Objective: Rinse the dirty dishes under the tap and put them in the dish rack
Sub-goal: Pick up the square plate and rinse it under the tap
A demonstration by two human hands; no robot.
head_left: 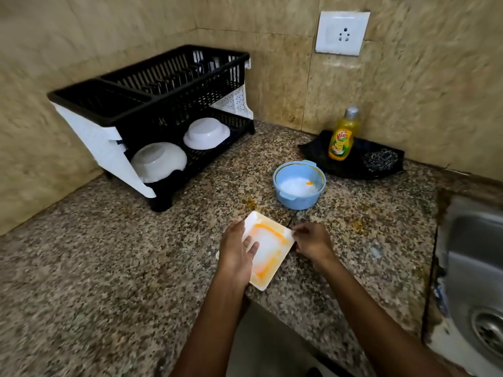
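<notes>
Both hands are on the white tray (268, 247), which lies flat on the desk (109, 268) near its front edge. My left hand (236, 253) covers the tray's left rim, fingers reaching over onto the inside, thumb out of sight, so it looks like a grip but I cannot tell how firm. My right hand (313, 240) pinches the right rim with its fingertips. I judge I am taking it by two opposite edges so it comes up level and the orange smear inside does not run off.

That smear rings the tray's floor, so it is unrinsed. Behind it, well apart, stands the blue bowl (299, 185), upright, with something white and an orange fleck in the bottom; also dirty, by the look.

The rack (152, 104) sits in the far left corner against the wall. Its top tier shows nothing I can make out; the lower tier holds two white bowls (159, 161), both upside down, presumably to drain. The sink (473, 268) is at the right edge of view, only its basin and drain showing; no tap is in sight. So the tray must go right to be rinsed, then all the way left to the rack.

At the back right a black dish (351, 156) carries a yellow soap bottle (341, 137) and a steel scrubber (379, 160), side by side.
</notes>
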